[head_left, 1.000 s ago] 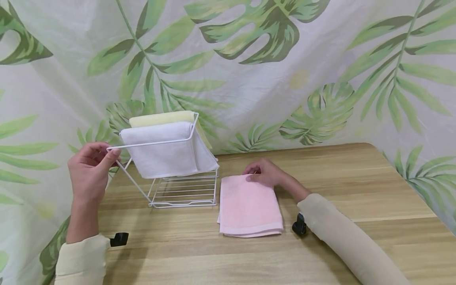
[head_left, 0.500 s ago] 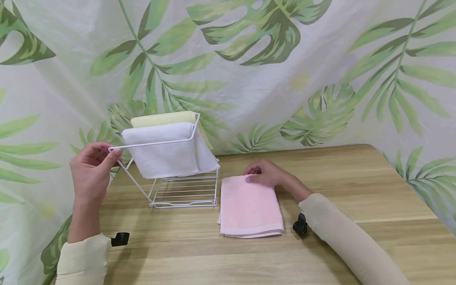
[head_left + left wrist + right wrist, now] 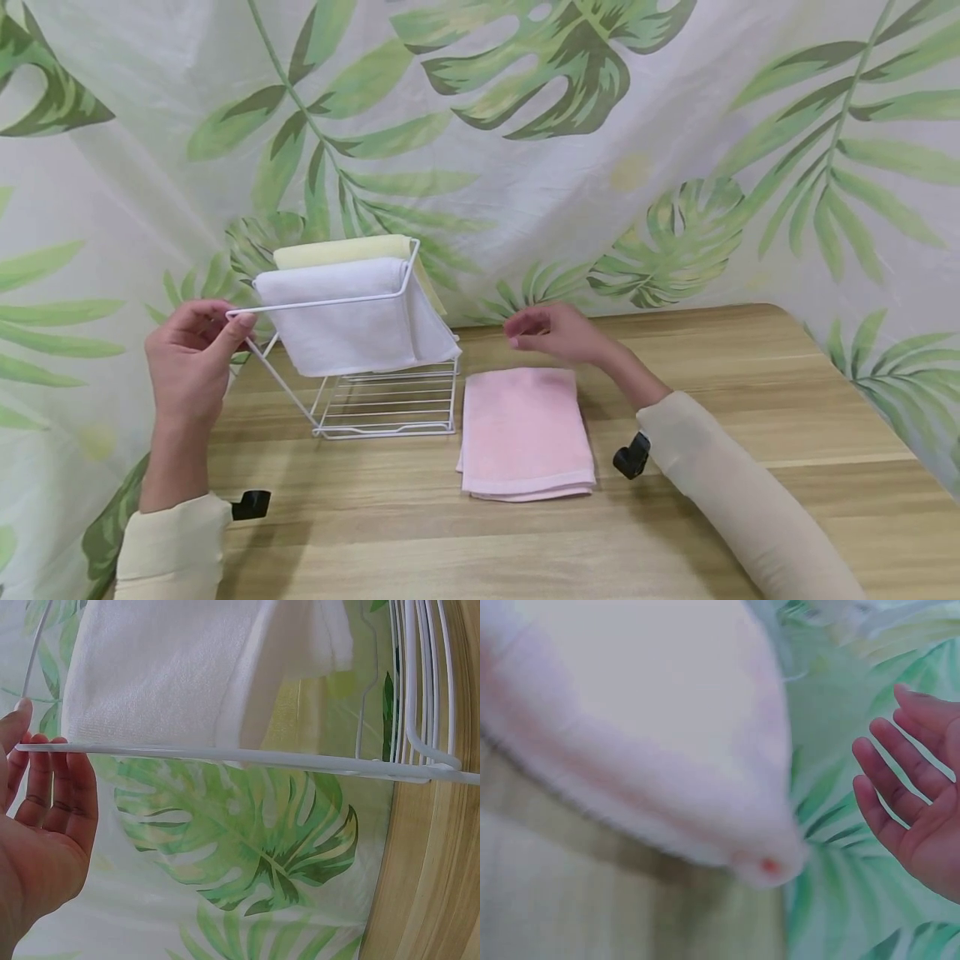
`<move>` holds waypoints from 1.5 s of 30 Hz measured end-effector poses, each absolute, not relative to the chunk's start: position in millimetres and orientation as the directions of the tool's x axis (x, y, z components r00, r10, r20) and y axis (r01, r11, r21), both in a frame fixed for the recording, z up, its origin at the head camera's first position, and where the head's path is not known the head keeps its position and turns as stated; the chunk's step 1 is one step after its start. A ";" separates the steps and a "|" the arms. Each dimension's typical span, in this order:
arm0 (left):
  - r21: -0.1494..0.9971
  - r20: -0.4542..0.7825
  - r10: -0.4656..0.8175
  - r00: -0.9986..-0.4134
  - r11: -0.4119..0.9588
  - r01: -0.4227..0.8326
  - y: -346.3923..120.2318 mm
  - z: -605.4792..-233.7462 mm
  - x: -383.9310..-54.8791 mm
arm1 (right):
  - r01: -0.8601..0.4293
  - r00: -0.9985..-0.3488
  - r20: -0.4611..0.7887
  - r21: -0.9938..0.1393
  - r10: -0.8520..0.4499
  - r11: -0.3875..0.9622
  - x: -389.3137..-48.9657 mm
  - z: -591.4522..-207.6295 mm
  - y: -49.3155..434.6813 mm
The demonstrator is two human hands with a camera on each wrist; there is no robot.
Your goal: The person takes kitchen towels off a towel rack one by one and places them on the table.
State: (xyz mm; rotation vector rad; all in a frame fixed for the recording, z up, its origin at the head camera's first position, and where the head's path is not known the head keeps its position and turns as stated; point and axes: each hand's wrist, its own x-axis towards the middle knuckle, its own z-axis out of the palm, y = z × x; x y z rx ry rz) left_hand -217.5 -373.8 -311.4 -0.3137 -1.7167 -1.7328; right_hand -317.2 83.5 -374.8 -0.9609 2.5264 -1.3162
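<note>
A white wire rack (image 3: pixel 390 431) stands on the left of the table, its upper frame leaning toward me. My left hand (image 3: pixel 187 358) pinches the near left corner of that frame between thumb and fingers. Over the rack's bars hang a white towel (image 3: pixel 337 325) and, behind it, a pale yellow towel (image 3: pixel 337 248). To the right of the rack lies a folded pink towel (image 3: pixel 525 433), flat on the wood. My right hand (image 3: pixel 558 333) hovers just beyond its far edge, fingers loosely bent and holding nothing; the right wrist view shows those fingers (image 3: pixel 889 761) spread apart.
The wooden table (image 3: pixel 750 517) reaches to a leaf-patterned cloth (image 3: pixel 562 208) hung behind it. A small black wrist device (image 3: pixel 251 504) sits at the left cuff, another black device (image 3: pixel 632 455) at the right cuff.
My right hand has let go of the pink towel's far edge and lifted up and away from it. The left hand and rack have stayed in place.
</note>
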 end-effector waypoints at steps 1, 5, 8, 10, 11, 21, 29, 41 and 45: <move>0.792 0.600 -0.286 -0.747 0.083 0.605 -373.9 -311.2 -217.4 | -0.471 -0.793 0.169 -0.780 -0.585 0.412 -315.8 -368.4 82.2; 0.788 0.603 -0.284 -0.745 0.072 0.611 -374.3 -310.8 -217.1 | -0.473 -0.799 0.205 -0.795 -0.565 0.380 -309.6 -344.7 76.8; 0.787 0.605 -0.284 -0.744 0.070 0.613 -374.3 -310.7 -217.0 | -0.498 -0.786 0.244 -0.793 -0.567 0.349 -303.0 -328.5 72.6; 0.786 0.607 -0.282 -0.743 0.073 0.614 -374.2 -310.6 -216.9 | -0.512 -0.777 0.267 -0.795 -0.570 0.326 -298.2 -319.6 70.2; 0.786 0.607 -0.281 -0.743 0.076 0.614 -374.1 -310.6 -216.9 | -0.522 -0.771 0.279 -0.791 -0.573 0.318 -295.9 -316.0 69.1; 0.789 0.603 -0.286 -0.745 0.080 0.609 -373.6 -311.7 -216.1 | -0.588 -0.721 0.351 -0.766 -0.598 0.259 -280.1 -294.5 60.5; 0.793 0.601 -0.293 -0.744 0.097 0.602 -374.6 -312.6 -216.0 | -0.624 -0.688 0.389 -0.749 -0.612 0.225 -272.5 -278.5 54.4; 0.799 0.593 -0.319 -0.739 0.120 0.589 -371.8 -314.5 -215.4 | -0.659 -0.669 0.436 -0.723 -0.602 0.208 -275.8 -256.8 41.0; 0.790 0.603 -0.308 -0.736 0.099 0.606 -372.7 -313.2 -217.2 | -0.660 -0.670 0.441 -0.722 -0.597 0.209 -278.2 -248.4 33.0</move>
